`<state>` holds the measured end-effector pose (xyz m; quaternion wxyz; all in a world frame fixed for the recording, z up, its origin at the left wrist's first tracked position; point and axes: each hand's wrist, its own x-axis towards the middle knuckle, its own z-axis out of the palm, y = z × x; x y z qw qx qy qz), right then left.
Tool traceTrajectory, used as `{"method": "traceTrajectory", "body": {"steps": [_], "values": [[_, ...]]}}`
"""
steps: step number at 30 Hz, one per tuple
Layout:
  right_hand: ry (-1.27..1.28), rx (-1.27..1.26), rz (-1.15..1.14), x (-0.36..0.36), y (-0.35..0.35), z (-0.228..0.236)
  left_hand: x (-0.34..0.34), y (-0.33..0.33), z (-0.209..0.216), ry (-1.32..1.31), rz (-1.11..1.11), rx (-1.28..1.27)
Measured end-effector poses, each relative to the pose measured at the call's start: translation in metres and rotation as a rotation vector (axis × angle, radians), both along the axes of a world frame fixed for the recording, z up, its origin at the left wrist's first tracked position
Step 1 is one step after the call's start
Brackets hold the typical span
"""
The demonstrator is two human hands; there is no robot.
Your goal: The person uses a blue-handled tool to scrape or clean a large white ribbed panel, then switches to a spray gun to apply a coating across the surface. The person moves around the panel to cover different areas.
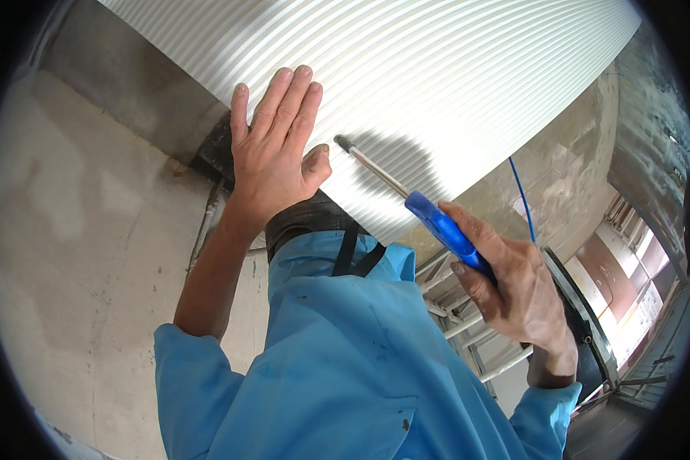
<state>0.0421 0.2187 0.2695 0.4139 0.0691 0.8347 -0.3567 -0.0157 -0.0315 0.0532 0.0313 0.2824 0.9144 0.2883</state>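
Observation:
A white ribbed panel [468,69] slopes across the upper middle of the view in front of me. My left hand [278,146] lies against its near left edge, fingers stretched out and thumb apart, holding nothing. My right hand [506,272] is wrapped round the blue handle of a screwdriver [445,230]. Its metal shaft points up and left, toward my left thumb. The thick dark tip is close to the ribs; whether it touches them I cannot tell. A dark shadow falls on the panel beside the shaft.
A grey wall or floor surface [92,253] spreads along the left. White metal tubes [468,326] stand below my right hand. A blue cord [523,198] hangs right of the panel. A dark-framed piece [583,322] is behind my right wrist.

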Motion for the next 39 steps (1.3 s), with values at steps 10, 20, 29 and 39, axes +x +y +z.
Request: {"method": "traceTrajectory", "body": {"steps": [10,20,29,39], "values": [[-0.042,0.004,-0.055,-0.003,-0.004,-0.002,0.001,-0.002,-0.009,0.038,-0.010,0.022],[0.080,-0.036,0.019,-0.002,-0.008,-0.009,0.003,0.001,-0.011,0.010,0.014,0.046],[0.065,0.126,0.189,0.010,-0.018,0.000,0.008,0.005,-0.016,0.073,0.039,0.096],[0.107,0.133,0.235,0.008,-0.033,0.007,0.004,0.008,-0.007,0.086,0.052,0.096]]}}
